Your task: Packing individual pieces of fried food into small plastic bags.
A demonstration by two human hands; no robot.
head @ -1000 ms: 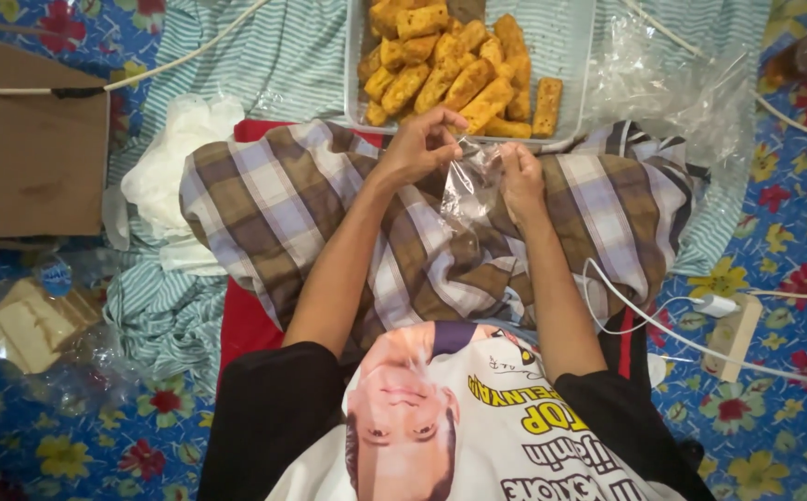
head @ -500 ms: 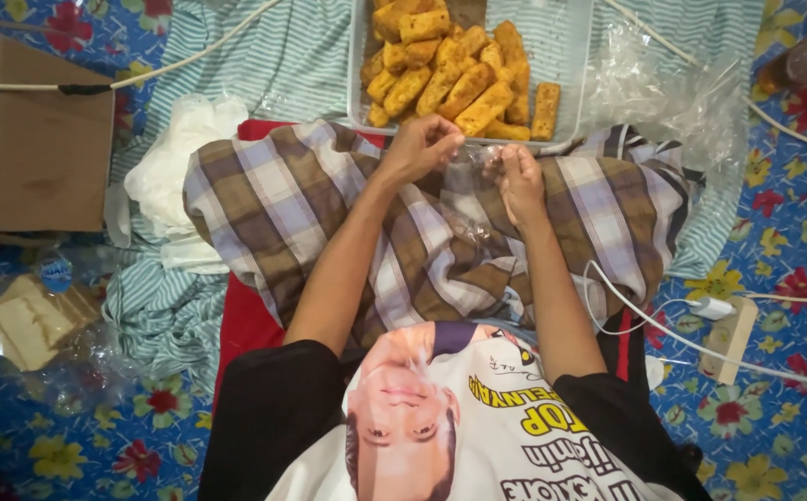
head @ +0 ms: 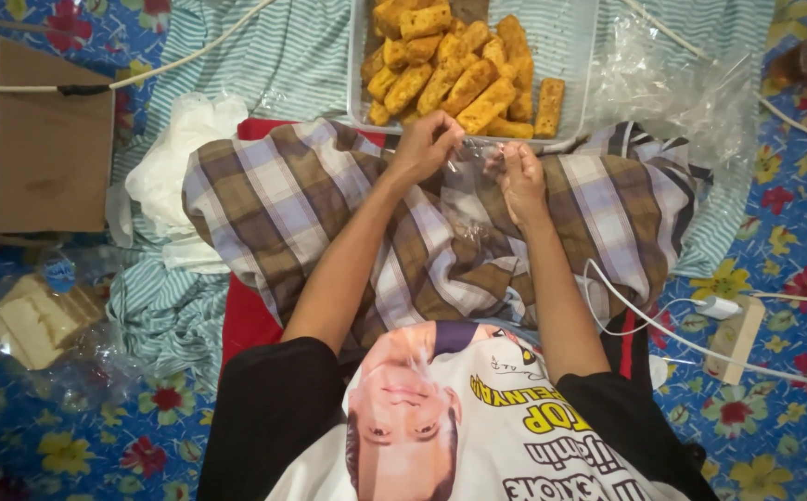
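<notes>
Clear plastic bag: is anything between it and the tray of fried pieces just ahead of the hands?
Nothing visible. The left hand and right hand pinch the clear plastic bag over the checked cloth, just short of the tray; its near rim lies open.

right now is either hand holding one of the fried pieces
No, both the left hand and the right hand pinch a clear bag, while the fried pieces lie in the tray.

Small clear plastic bag (head: pixel 471 190), thin & crinkled, hangs limp btwn left hand (head: pixel 429 146) and right hand (head: pixel 520 176), top edge pinched by both. Its body drops just below the hands, over the checked cloth on the lap.
</notes>
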